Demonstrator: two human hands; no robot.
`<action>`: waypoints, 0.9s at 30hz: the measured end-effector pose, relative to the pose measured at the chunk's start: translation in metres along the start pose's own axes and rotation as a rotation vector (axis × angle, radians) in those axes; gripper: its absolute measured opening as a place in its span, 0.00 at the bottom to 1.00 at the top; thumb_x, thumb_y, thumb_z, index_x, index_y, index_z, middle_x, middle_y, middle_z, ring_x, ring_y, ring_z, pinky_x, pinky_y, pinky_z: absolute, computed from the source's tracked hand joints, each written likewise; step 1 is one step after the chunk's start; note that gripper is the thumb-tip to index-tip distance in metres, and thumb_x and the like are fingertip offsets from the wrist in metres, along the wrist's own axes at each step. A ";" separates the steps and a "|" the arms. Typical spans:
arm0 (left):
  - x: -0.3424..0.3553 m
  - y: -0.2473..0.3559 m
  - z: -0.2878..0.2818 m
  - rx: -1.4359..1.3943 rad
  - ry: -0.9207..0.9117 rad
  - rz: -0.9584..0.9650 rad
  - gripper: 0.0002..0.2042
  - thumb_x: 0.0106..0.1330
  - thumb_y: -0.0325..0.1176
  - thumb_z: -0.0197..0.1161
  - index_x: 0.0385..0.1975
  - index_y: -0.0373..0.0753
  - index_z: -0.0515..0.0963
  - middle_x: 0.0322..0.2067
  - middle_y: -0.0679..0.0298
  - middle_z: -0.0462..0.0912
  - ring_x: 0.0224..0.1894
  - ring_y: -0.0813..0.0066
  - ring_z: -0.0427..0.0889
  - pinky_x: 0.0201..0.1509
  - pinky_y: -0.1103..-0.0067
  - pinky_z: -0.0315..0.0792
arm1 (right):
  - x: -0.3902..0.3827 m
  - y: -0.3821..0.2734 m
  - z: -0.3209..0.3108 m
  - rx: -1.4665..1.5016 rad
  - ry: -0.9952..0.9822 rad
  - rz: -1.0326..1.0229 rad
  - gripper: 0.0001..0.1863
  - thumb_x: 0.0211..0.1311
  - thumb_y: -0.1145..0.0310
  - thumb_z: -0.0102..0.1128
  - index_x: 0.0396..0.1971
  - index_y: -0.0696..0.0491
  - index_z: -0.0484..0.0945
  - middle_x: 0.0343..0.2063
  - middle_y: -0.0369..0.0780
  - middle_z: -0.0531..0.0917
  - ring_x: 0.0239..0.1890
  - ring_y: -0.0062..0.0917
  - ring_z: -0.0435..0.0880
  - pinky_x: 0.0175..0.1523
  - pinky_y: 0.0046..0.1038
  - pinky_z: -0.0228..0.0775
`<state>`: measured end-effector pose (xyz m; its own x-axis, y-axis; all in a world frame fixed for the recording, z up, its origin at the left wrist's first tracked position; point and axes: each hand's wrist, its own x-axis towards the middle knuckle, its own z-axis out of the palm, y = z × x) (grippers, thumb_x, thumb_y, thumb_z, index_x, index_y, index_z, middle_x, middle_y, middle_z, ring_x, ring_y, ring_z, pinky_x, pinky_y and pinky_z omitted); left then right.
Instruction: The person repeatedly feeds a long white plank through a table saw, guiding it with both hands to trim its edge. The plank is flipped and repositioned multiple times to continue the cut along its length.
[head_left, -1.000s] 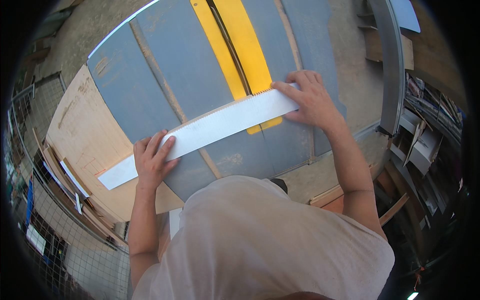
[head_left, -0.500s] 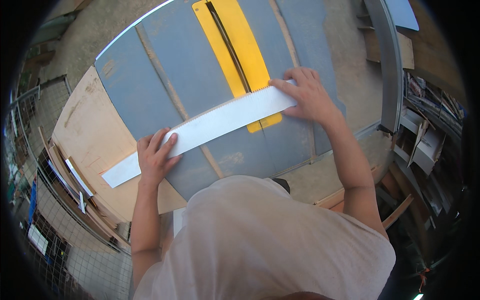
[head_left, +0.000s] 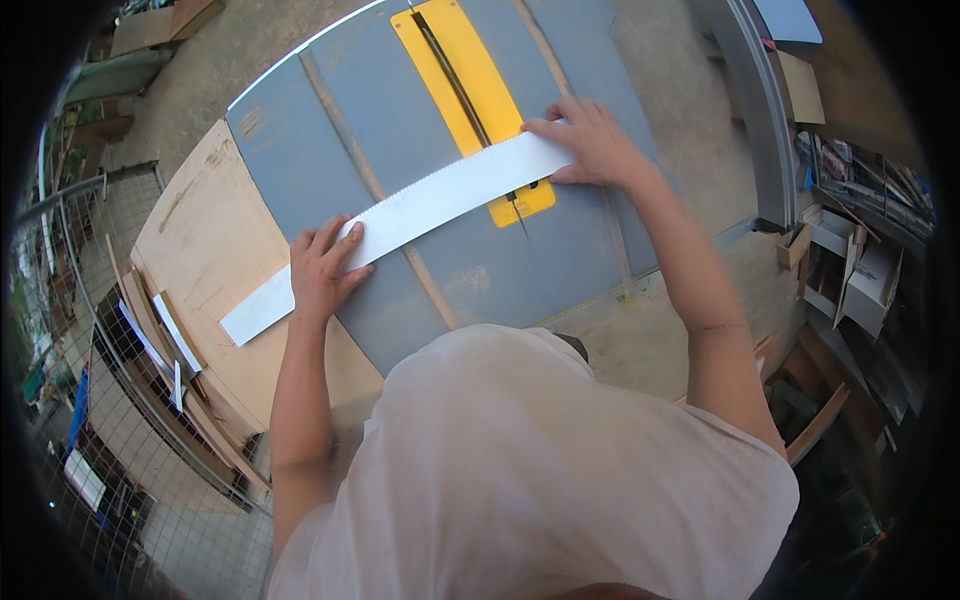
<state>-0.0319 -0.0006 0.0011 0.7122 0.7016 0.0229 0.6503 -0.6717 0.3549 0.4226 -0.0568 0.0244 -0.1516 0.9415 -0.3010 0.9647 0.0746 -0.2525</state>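
On the blue-grey saw table (head_left: 330, 150), a long pale strip (head_left: 430, 205) is laid slantwise, running from lower left to upper right across the yellow insert plate (head_left: 445, 70) and its dark blade slot (head_left: 455, 80). The strip's far edge is finely toothed where it can be seen near the middle. The left hand (head_left: 322, 272) is pressed flat on the strip's lower-left part, fingers spread over it and the thumb set on the table just beside the near edge; past this hand a short length of the strip is left overhanging a plywood sheet (head_left: 205, 240) that adjoins the table. The right hand (head_left: 590, 145) is held over the strip's upper-right end, fingertips bent over its far edge and the palm laid on top. Both hands are kept on the strip, neither closed into a fist. Stacked boards (head_left: 160, 340) are seen beyond the plywood at the left, behind a wire mesh fence (head_left: 70, 300).
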 end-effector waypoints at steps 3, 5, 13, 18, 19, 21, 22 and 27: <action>0.000 0.000 0.000 -0.006 0.000 -0.013 0.37 0.39 0.37 0.85 0.58 0.54 0.84 0.61 0.72 0.81 0.48 0.61 0.77 0.58 0.68 0.72 | -0.001 -0.006 -0.003 -0.007 0.003 0.045 0.40 0.49 0.63 0.81 0.66 0.36 0.77 0.62 0.39 0.74 0.67 0.37 0.70 0.75 0.39 0.61; 0.003 0.000 -0.001 -0.002 0.002 -0.023 0.36 0.40 0.37 0.85 0.58 0.53 0.84 0.61 0.72 0.81 0.49 0.61 0.77 0.59 0.68 0.73 | -0.001 -0.004 0.000 -0.006 -0.001 0.052 0.41 0.49 0.61 0.81 0.67 0.34 0.76 0.63 0.39 0.74 0.68 0.37 0.69 0.76 0.39 0.60; 0.005 0.001 -0.003 0.002 -0.011 -0.033 0.36 0.41 0.36 0.83 0.59 0.50 0.84 0.63 0.65 0.80 0.52 0.57 0.77 0.62 0.66 0.74 | -0.002 -0.005 -0.001 0.002 0.011 0.069 0.43 0.48 0.60 0.80 0.69 0.32 0.75 0.65 0.39 0.73 0.71 0.37 0.67 0.79 0.40 0.57; 0.007 0.001 -0.004 -0.005 -0.018 -0.055 0.37 0.42 0.36 0.83 0.60 0.50 0.84 0.63 0.65 0.80 0.54 0.57 0.77 0.64 0.66 0.74 | -0.001 -0.004 0.000 -0.014 0.042 0.064 0.43 0.47 0.60 0.79 0.69 0.32 0.75 0.66 0.39 0.73 0.72 0.38 0.66 0.79 0.40 0.56; 0.007 0.001 -0.004 -0.003 -0.017 -0.059 0.37 0.42 0.36 0.83 0.60 0.50 0.84 0.63 0.65 0.80 0.54 0.57 0.77 0.64 0.67 0.74 | 0.001 -0.003 0.000 -0.012 0.038 0.060 0.43 0.47 0.59 0.79 0.69 0.31 0.75 0.66 0.39 0.73 0.72 0.38 0.66 0.79 0.41 0.56; 0.007 0.000 -0.003 -0.001 -0.017 -0.065 0.37 0.41 0.36 0.83 0.60 0.51 0.84 0.63 0.65 0.80 0.54 0.57 0.77 0.64 0.67 0.74 | 0.002 -0.002 0.000 -0.007 0.032 0.052 0.43 0.47 0.59 0.79 0.69 0.31 0.75 0.66 0.39 0.73 0.72 0.38 0.66 0.79 0.41 0.56; 0.007 -0.001 -0.003 -0.003 -0.018 -0.068 0.37 0.41 0.36 0.83 0.60 0.51 0.84 0.63 0.65 0.80 0.54 0.57 0.77 0.64 0.67 0.74 | 0.002 -0.003 -0.002 0.008 0.032 0.054 0.43 0.47 0.60 0.79 0.68 0.32 0.75 0.66 0.39 0.73 0.72 0.38 0.66 0.79 0.41 0.57; 0.009 -0.005 -0.002 -0.004 -0.005 -0.057 0.37 0.42 0.36 0.84 0.60 0.51 0.84 0.64 0.65 0.80 0.54 0.58 0.76 0.65 0.67 0.74 | 0.002 -0.007 -0.009 0.046 0.031 0.062 0.43 0.47 0.62 0.80 0.68 0.33 0.76 0.65 0.40 0.73 0.71 0.38 0.66 0.79 0.42 0.59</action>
<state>-0.0291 0.0100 0.0015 0.6756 0.7373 -0.0022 0.6887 -0.6300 0.3590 0.4173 -0.0525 0.0339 -0.0844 0.9537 -0.2887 0.9611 0.0015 -0.2761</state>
